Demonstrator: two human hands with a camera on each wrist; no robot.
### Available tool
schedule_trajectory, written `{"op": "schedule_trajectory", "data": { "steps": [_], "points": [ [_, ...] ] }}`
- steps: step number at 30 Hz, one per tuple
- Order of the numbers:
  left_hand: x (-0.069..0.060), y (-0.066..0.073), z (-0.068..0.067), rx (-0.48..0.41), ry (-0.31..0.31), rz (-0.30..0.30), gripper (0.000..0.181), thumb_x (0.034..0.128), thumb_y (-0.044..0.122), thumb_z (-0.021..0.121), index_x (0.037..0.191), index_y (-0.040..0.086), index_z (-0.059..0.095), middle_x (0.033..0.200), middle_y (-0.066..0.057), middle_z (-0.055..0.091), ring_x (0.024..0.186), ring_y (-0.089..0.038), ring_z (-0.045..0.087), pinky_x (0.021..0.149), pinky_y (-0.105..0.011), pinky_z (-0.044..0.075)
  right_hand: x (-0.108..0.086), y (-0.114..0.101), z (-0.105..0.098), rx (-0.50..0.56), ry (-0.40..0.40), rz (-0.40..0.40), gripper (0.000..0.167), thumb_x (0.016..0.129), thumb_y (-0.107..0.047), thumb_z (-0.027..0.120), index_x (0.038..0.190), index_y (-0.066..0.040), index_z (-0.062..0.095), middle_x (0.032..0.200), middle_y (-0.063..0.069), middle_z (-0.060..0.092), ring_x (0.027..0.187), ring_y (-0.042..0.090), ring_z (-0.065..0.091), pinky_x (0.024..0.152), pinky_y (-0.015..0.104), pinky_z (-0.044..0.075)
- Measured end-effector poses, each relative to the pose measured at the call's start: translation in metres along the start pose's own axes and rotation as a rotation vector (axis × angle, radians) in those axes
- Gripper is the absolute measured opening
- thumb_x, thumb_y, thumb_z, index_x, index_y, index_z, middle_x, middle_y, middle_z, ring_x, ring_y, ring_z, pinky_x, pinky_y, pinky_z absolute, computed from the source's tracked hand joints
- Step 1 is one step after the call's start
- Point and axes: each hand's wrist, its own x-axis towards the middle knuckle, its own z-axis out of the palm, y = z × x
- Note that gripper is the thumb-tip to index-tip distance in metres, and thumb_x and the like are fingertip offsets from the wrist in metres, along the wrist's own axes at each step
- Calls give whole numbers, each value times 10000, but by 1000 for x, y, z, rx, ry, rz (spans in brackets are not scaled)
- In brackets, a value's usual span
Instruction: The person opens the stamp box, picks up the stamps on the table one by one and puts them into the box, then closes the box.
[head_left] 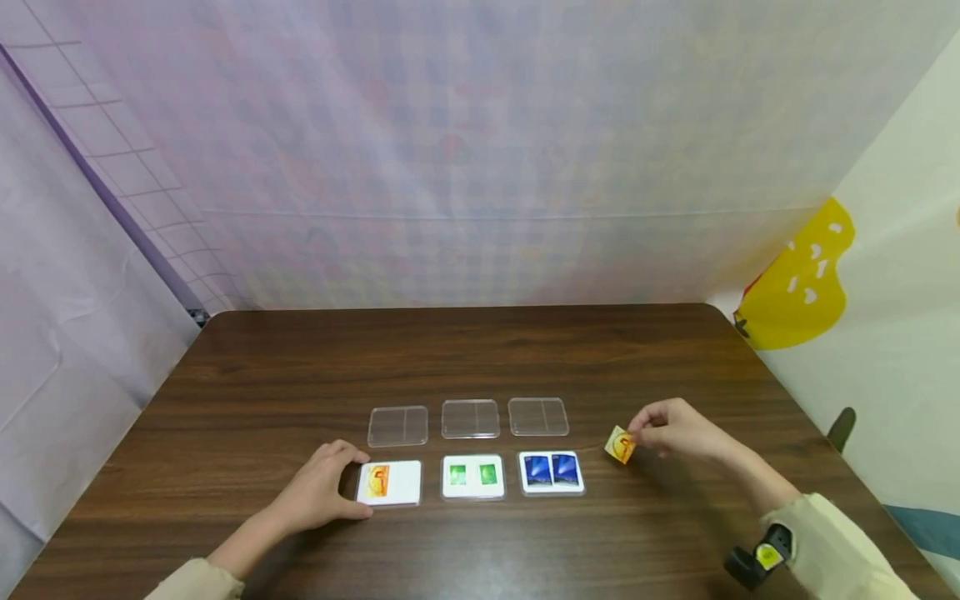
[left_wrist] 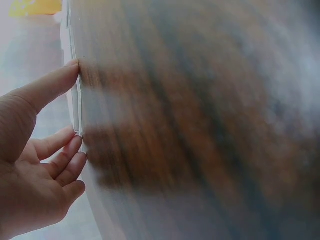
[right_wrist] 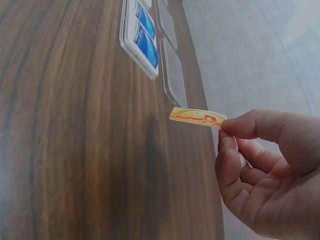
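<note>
Between thumb and fingers, my right hand [head_left: 671, 429] pinches a small yellow-orange stamp [head_left: 620, 445] by one edge, above the table. In the right wrist view this stamp [right_wrist: 196, 117] shows a finely toothed edge. On the left, my left hand [head_left: 326, 486] holds a shallow clear case [head_left: 405, 483] by its left end, thumb at the near corner and fingertips at the far one. That case has a white insert with one orange stamp [head_left: 378, 481] on its left half; the right half is white. The left wrist view shows the case edge-on.
Right of the held case lie a case [head_left: 473, 495] with two green stamps and another case [head_left: 551, 490] with two blue ones. Three clear lids [head_left: 397, 427] form a row behind them. All lie on a dark wood table [head_left: 480, 358] before a hanging cloth [head_left: 450, 167].
</note>
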Motion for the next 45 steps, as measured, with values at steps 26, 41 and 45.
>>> {"op": "schedule_trajectory", "data": {
  "steps": [26,41,45],
  "points": [
    [0,1,-1,10,3,5,625,535,288,854,1033,7,603,1011,-68,564,994,-273,501,870,-454,437,74,-93,76,36,-101,-153,86,752,22,601,816,67,638,657,7,586,476,59,447,443,176,395],
    [1,3,-1,16,1,-11,623,528,292,855,1028,16,604,996,-59,565,987,-266,506,873,-454,437,96,-138,149,107,-228,-171,63,754,47,616,805,50,653,662,9,599,556,83,501,470,186,432],
    [1,4,-1,17,1,-14,617,527,289,856,1021,18,606,991,-57,564,981,-261,507,867,-449,437,98,-141,165,128,-262,-184,93,745,65,593,814,60,655,671,40,625,546,93,502,457,177,417]
  ]
}}
